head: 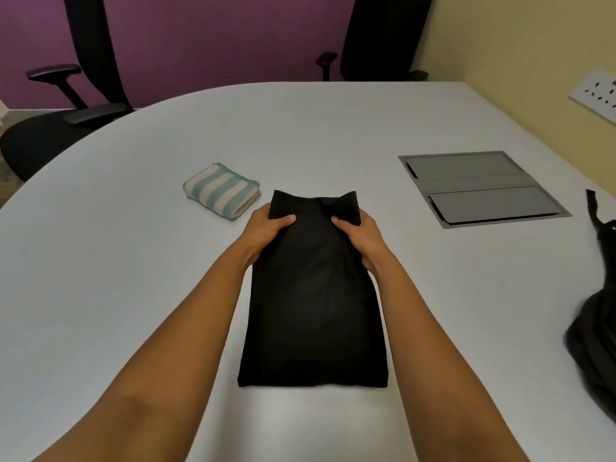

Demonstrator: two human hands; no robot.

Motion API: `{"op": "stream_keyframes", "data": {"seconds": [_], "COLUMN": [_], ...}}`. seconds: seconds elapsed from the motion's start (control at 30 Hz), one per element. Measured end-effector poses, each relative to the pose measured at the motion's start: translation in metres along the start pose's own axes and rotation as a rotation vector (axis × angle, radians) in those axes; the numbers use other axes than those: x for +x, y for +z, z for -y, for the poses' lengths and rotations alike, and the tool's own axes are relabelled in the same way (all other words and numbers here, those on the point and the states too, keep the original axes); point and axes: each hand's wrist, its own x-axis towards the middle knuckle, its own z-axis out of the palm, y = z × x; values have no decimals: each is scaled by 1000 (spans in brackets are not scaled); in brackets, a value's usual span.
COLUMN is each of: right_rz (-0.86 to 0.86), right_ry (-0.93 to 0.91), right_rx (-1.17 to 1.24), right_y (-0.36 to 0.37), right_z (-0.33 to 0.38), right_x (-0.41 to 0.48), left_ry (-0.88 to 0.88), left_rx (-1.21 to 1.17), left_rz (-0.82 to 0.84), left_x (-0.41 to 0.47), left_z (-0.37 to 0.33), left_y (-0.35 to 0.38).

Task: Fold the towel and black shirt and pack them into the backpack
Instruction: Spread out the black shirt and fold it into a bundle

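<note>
The black shirt (313, 301) lies on the white table (100, 261) as a long narrow folded strip, running away from me. My left hand (263, 233) grips its left edge near the far end, thumb on top. My right hand (361, 238) grips the right edge opposite, thumb on top too. A folded towel (221, 191) with green and cream stripes sits just left of the shirt's far end. The dark backpack (596, 335) lies at the table's right edge, partly out of view.
A grey cable hatch (480, 188) is set flush in the table at the right. Two black office chairs (76, 105) stand behind the far edge. A wall socket plate (596, 93) is at the far right.
</note>
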Motion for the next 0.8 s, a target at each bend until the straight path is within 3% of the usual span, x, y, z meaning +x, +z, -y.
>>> {"op": "stream_keyframes", "data": {"seconds": [0.17, 0.33, 0.47, 0.57, 0.63, 0.7, 0.8], "right_rz": [-32, -180, -354, -320, -256, -152, -65], "right_ry": [15, -86, -381, -607, -542, -344, -276], "right_rx": [-29, -440, -715, -837, -1001, -1115, -1115], "right_y": [2, 9, 26, 42, 45, 37, 21], "right_z": [-21, -59, -61, -68, -82, -100, -112], "right_x": [44, 65, 55, 36, 26, 21, 20], "left_ry": [-32, -65, 249, 479, 392, 234, 189], "left_rx": [52, 245, 536, 777, 939, 1056, 1158], "left_rz": [-80, -246, -337, -279, -257, -214, -139], "left_x": [47, 66, 51, 31, 23, 19, 15], "left_z": [18, 51, 60, 68, 83, 102, 116], "left_y": [4, 17, 35, 58, 65, 60, 50]}}
